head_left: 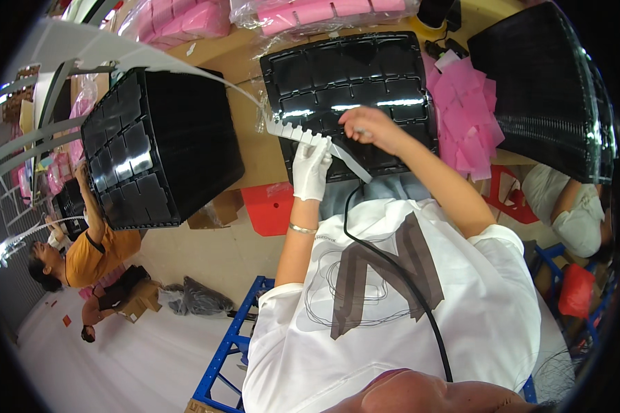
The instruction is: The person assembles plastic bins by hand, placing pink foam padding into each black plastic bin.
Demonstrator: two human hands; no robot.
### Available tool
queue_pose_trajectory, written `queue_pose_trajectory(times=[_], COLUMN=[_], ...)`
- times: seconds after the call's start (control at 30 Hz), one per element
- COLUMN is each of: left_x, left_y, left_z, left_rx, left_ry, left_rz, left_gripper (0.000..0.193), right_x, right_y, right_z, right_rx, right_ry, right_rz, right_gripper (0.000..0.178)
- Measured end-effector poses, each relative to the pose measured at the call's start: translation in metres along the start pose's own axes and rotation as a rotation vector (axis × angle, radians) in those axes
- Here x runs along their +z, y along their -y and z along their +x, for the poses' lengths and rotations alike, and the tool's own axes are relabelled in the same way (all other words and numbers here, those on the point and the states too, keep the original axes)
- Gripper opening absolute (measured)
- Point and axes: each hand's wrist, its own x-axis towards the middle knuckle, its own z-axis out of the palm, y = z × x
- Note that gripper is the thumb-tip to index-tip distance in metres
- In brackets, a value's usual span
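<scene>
Table (258, 163) at 12 o'clock: black tray (348, 72). I see left hand's (311, 173) fingers clamped on notched white strip (295, 133), tray's 8 o'clock; right hand (377, 131) curled, can't tell grip. Keep strip taut.

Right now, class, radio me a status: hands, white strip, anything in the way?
Left hand gloved, gripping white strip. Right hand bare, fingers curled, over black tray. Pink sheets crowd tray's right side.
</scene>
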Motion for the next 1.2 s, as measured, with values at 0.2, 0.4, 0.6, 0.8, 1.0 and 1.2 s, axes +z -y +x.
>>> queue_pose_trajectory(times=[0.2,0.4,0.6,0.8,1.0,1.2], left_x=[0.002,-0.016,-0.051,-0.06,-0.065,-0.069], left_y=[-0.017,-0.033,-0.047,-0.054,-0.057,-0.054], left_z=[-0.001,0.011,0.022,0.029,0.032,0.037], left_rx=[-0.058,0.02,0.167,0.144,0.127,0.128], left_ry=[-0.023,-0.127,-0.255,-0.229,-0.237,-0.225], left_rz=[-0.027,0.042,0.143,0.144,0.178,0.165], left_gripper=[0.016,0.014,0.017,0.007,0.011,0.013], right_x=[0.045,0.063,0.043,0.039,0.039,0.038], right_y=[-0.028,-0.013,0.069,0.077,0.077,0.073], right_z=[0.008,0.025,0.149,0.206,0.209,0.214], right_rx=[-0.219,-0.612,-0.665,-0.548,-0.577,-0.609], right_ry=[-0.123,-0.116,-0.192,-0.212,-0.212,-0.274], right_rz=[-0.502,-0.702,-1.031,-1.527,-1.594,-1.592], right_gripper=[0.016,0.008,0.016,0.013,0.014,0.014])
